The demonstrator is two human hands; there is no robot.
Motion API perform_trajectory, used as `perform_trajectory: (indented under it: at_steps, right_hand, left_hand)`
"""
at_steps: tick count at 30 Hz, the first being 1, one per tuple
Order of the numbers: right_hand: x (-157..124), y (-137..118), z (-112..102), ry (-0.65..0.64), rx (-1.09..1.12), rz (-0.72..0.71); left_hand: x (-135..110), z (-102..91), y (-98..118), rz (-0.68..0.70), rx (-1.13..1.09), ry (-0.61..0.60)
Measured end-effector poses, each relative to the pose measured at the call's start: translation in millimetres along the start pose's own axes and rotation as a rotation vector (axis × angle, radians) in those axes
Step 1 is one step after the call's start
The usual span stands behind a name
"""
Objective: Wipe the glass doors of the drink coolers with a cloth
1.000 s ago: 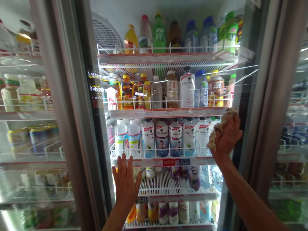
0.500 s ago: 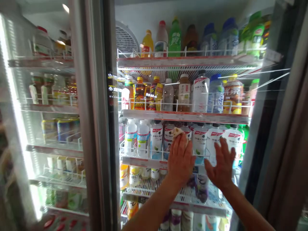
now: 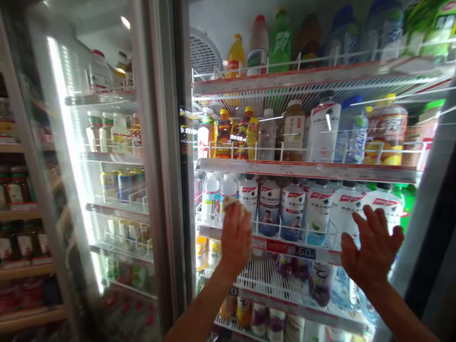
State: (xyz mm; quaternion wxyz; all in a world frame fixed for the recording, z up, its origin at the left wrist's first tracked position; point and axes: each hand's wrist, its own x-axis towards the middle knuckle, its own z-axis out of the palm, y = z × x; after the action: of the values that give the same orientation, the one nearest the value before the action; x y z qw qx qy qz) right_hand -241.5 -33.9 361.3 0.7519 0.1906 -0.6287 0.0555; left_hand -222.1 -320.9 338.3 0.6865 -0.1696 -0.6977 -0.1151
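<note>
- The metal door frame [image 3: 160,166] stands left of both hands, dividing two cooler sections.
- The left hand [image 3: 235,237] is curled shut over a crumpled cloth [image 3: 231,203]. It presses the cloth flat against the glass door [image 3: 420,95] near its left edge, level with the white drink bottles [image 3: 292,209] on the shelf behind. The pressure likely keeps the cloth fully against the pane.
- The right hand [image 3: 372,249] is empty and spread wide, palm on the same glass near its right edge, probably steadying the door.

cloth [image 3: 231,202]: cream | middle-shelf bottles [image 3: 318,209]: white, red labels | top-shelf bottle [image 3: 280,40]: green | price strip [image 3: 278,246]: red | wire shelf [image 3: 263,275]: white
</note>
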Motion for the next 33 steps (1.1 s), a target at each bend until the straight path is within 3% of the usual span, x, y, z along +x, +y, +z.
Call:
perform_trajectory:
  at_steps: [2, 7, 9, 11, 14, 16, 18, 22, 24, 27, 30, 32, 33]
  right_hand:
    - [-0.9, 2.5, 0.3, 0.01, -0.004, -0.019]
    - [-1.5, -0.6, 0.2, 0.002, -0.03, 0.009]
    - [-0.9, -4.0, -0.7, -0.033, -0.028, 0.048]
    - [-0.7, -5.6, -1.5, -0.059, -0.024, 0.075]
    - [-1.6, -3.1, -1.4, -0.043, -0.022, 0.033]
    - [-2.3, -0.3, -0.8, -0.01, -0.019, -0.014]
    - [-2.5, 0.7, -0.7, -0.005, -0.013, -0.017]
    - [-0.9, -4.6, -1.9, -0.037, 0.009, 0.068]
    - [0.0, -8.2, -2.0, -0.041, 0.019, 0.098]
    - [0.7, -10.7, -2.1, -0.035, 0.025, 0.099]
    - [0.5, -9.6, -2.7, -0.047, 0.039, 0.128]
    - [0.2, -8.5, -3.1, -0.039, 0.044, 0.103]
    - [0.1, -8.2, -3.2, -0.039, 0.047, 0.095]
  left_hand:
    - [-8.6, 1.6, 1.7, 0.08, 0.027, -0.026]
    - [-21.9, -26.5, -55.0, -0.237, 0.126, 0.132]
    - [-20.7, -27.6, -60.9, -0.288, 0.115, 0.164]
    - [-16.1, -17.9, -44.3, -0.208, 0.071, 0.153]
    - [-3.8, 3.9, -3.7, 0.088, 0.002, 0.029]
    - [6.0, 11.4, 7.1, 0.192, -0.001, -0.015]
    - [15.3, 7.6, -5.7, 0.123, 0.025, 0.048]
    - [32.1, -15.2, -64.7, -0.19, 0.084, 0.258]
    - [40.0, -18.6, -76.8, -0.273, 0.096, 0.311]
    - [47.7, -7.4, -52.2, -0.205, 0.064, 0.297]
    - [48.4, 9.2, -13.1, 0.075, 0.033, 0.134]
    - [48.3, 11.6, -7.8, 0.197, 0.058, 0.059]
    - [49.6, 8.7, -14.2, 0.19, 0.08, 0.06]
